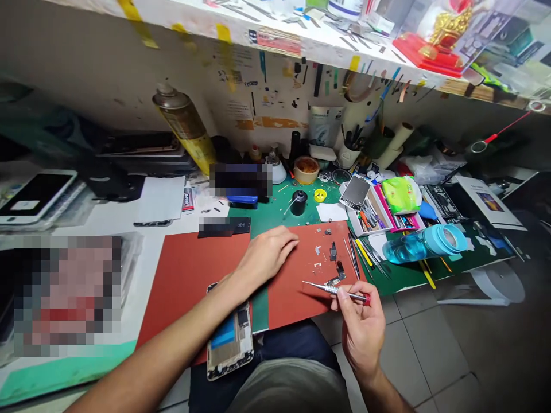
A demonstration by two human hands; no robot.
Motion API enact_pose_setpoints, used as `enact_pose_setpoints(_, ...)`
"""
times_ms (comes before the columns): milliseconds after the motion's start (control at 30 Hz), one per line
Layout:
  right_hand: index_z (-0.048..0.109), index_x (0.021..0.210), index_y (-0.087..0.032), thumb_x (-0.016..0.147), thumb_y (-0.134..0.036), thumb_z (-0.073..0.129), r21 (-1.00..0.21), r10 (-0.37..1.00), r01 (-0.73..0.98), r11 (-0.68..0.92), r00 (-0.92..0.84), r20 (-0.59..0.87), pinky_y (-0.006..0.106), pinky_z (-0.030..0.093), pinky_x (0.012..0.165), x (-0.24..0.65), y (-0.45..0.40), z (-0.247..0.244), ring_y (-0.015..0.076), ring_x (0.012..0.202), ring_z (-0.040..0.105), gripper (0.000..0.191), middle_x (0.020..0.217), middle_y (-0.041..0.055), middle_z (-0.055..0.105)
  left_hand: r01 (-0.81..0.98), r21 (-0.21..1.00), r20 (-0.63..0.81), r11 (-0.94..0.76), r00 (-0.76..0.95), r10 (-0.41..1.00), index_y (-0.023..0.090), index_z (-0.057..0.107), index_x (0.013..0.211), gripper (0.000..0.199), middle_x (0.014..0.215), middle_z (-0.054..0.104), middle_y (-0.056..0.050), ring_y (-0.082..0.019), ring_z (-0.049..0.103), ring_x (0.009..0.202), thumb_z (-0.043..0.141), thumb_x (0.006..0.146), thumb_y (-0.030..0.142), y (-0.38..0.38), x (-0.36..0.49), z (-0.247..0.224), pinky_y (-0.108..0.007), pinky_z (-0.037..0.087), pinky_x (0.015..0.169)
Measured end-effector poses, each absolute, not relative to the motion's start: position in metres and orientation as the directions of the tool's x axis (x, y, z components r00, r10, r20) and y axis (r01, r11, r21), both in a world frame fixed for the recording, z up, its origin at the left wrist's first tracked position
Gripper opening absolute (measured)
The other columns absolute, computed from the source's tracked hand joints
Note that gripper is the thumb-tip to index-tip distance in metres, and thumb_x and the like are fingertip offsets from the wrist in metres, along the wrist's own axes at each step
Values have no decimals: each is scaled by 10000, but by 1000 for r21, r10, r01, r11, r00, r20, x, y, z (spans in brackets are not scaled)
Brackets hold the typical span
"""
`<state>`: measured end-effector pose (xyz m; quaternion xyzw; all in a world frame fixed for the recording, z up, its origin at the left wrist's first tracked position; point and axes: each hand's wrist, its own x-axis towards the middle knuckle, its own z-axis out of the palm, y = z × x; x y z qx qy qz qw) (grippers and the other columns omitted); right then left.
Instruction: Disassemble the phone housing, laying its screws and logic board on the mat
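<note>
In my right hand point(364, 324) is a slim precision screwdriver point(333, 289) with a silver shaft and a red end, its tip pointing left above the red-brown mat point(293, 298). My left hand point(267, 252) lies over the mat's left part of that half, fingers curled together; what they hold, if anything, is hidden. Beneath my left forearm, partly covered, an opened phone housing point(230, 350) with a blue strip inside sits at the table's front edge. Small phone parts point(333, 252) are laid out on the mat beyond the screwdriver.
Tweezers and thin tools point(365, 252) lie right of the mat, near a blue water bottle point(424, 244). Behind are a tool box point(365, 218), a black dispenser bottle point(298, 202) and a spray can point(185, 126). A cluttered shelf point(241, 26) overhangs the bench. Phones point(38, 195) are stacked at left.
</note>
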<state>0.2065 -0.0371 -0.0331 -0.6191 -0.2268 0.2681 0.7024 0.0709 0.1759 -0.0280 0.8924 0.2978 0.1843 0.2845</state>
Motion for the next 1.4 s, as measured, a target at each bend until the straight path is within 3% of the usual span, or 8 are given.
enact_pose_setpoints(200,570,1006,-238,1000,-310,759,-992,671,-52,112,741,37,286,600,627,207,-47,-38,152,634,708,203,792,-2,716,531,483,81,-696,765,639,250,793,1107,330,1090,737,-88,-233,704,868,464,1096,274,188,118,-50,-329,482,702)
enact_pose_setpoints(567,549,1016,-260,1017,-241,708,-995,692,-54,87,721,22,301,621,687,217,-50,-43,147,642,719,161,784,-33,718,598,377,42,-707,752,658,309,778,1206,347,1127,713,-60,-255,664,946,466,1072,236,192,124,-56,-333,431,681)
enact_pose_setpoints(767,547,1006,-252,1003,-271,726,-998,694,-44,52,720,4,298,616,625,217,-51,-41,162,617,720,181,787,-9,731,592,373,40,-714,759,650,319,761,1255,396,1138,727,-46,-249,676,973,443,1059,187,193,122,-53,-331,474,715)
enact_pose_setpoints(1067,542,1031,-257,1025,-265,704,-992,711,-78,96,703,14,302,631,665,212,-50,-43,153,643,718,162,793,-23,720,554,376,69,-743,783,618,260,724,1348,439,1250,761,-65,-257,703,1053,434,1048,125,201,105,-53,-359,530,825)
enact_pose_setpoints(1233,548,1038,-245,1023,-253,708,-986,728,-133,102,686,-18,303,630,672,205,-49,-44,154,653,724,160,801,-8,723,500,356,107,-790,818,566,230,749,1295,410,1205,761,-100,-271,682,1057,439,1052,116,196,105,-54,-403,521,910)
enact_pose_setpoints(1400,575,996,-242,995,-293,750,-984,710,-160,83,702,-54,298,625,653,203,-51,-41,160,641,725,182,801,2,736,460,384,188,-801,810,556,200,755,1277,375,1137,752,-119,-266,665,999,450,1067,138,192,97,-47,-405,514,880)
